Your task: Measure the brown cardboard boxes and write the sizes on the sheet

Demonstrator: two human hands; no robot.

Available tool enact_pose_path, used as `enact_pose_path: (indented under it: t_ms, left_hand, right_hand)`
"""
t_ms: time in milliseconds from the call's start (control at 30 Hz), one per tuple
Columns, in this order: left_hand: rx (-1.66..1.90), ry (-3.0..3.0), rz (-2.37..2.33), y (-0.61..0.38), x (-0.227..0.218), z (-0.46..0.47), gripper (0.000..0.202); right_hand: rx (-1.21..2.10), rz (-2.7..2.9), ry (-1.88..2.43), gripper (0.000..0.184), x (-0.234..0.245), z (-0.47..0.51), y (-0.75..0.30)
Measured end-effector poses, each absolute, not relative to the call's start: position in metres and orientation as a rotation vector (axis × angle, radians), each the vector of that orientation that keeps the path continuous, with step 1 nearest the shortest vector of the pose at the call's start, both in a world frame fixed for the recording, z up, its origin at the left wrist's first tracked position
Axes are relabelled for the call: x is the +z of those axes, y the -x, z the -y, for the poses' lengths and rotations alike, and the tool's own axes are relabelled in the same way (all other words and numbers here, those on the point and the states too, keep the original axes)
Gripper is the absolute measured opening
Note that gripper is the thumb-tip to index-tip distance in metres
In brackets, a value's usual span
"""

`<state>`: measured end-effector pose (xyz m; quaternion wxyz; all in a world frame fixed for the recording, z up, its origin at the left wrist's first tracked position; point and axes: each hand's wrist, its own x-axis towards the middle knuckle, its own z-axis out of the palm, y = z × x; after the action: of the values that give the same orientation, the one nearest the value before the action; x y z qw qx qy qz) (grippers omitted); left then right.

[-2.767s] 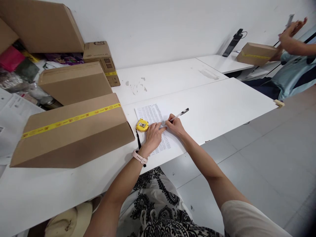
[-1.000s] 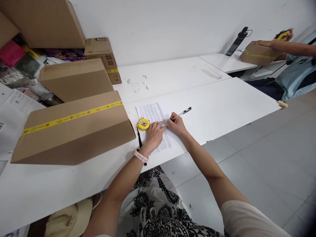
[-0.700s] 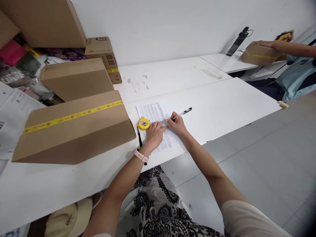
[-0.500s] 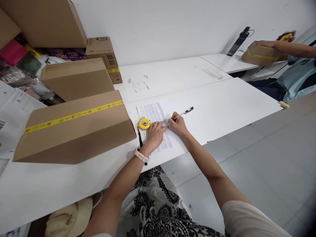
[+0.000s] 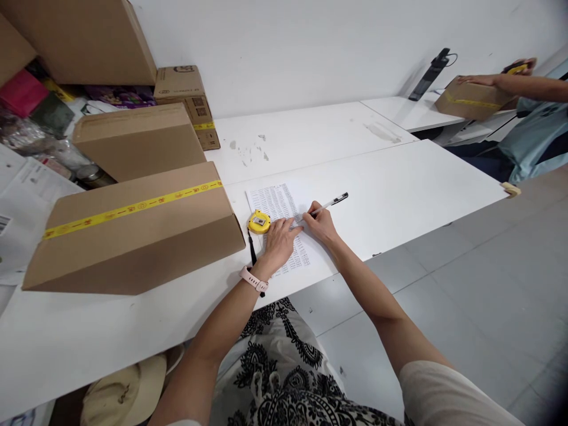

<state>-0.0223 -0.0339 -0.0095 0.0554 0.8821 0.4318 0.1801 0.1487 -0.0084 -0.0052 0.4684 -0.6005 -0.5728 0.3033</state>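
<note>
Presently, little is changing at the work itself: the right hand (image 5: 320, 223) is keeping its curled pinch on a slim clear-barrelled pen (image 5: 335, 200) with a black end, its writing end pointing down at a white printed paper sheet (image 5: 270, 198). Whether the nib is touching the paper cannot be told. The sheet is lying near the near edge of the white surface (image 5: 381, 189). By judgement, the marking of the sheet is carrying on without a break.

The left hand (image 5: 279, 242) is lying flat with its fingers extended, gripping nothing and steadying the sheet. Just beside its fingers, a round yellow plastic tape measure (image 5: 259, 222) is sitting over the sheet's left edge, its black strap (image 5: 252, 248) trailing towards the surface's near edge and passing under the wrist. A long brown cardboard carton (image 5: 133, 231) with yellow printed tape is standing left of the sheet, along the same near edge.

Against the earliest frame, the difference is showing beyond the surface's far right corner: a co-worker's hand (image 5: 479, 80) is now resting on a small brown cardboard box (image 5: 470, 102), and a yellow-and-black tool (image 5: 517, 68) is showing in the co-worker's other hand. Both hands were raised there. The whole view is also sitting slightly shifted, while the sheet, pen and tape measure are keeping their places relative to one another.
</note>
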Motion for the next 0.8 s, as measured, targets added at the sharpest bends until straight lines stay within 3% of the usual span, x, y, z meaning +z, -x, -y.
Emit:
enact_pose_path:
  t_ms: [167, 300, 400, 567, 667, 800]
  left_hand:
    - [0.613, -2.642, -1.314, 0.021, -0.004, 0.036, 0.049]
    - [0.899, -2.564, -1.487, 0.025, 0.009, 0.038, 0.04]
    - [0.973, -2.459, -1.749, 0.031, 0.014, 0.038, 0.039]
    - [0.732, -2.238, -1.947, 0.04, 0.013, 0.025, 0.057]
    - [0.772, -2.172, -1.82, 0.044, 0.017, 0.022, 0.062]
    - [1.11, -1.988, -1.501, 0.05, 0.039, 0.056, 0.082]
  right_hand:
    - [0.667, 1.371, 1.449, 0.02, -0.008, 0.007, -0.151]
    - [0.457, 1.583, 1.387, 0.013, -0.013, 0.004, -0.156]
    - [0.296, 1.78, 1.404, 0.032, -0.016, 0.003, -0.156]
    - [0.281, 1.765, 1.446, 0.055, -0.023, 0.0, -0.156]
    - [0.309, 1.704, 1.471, 0.054, -0.026, -0.005, -0.157]
    - [0.327, 1.527, 1.477, 0.044, -0.015, -0.002, -0.155]
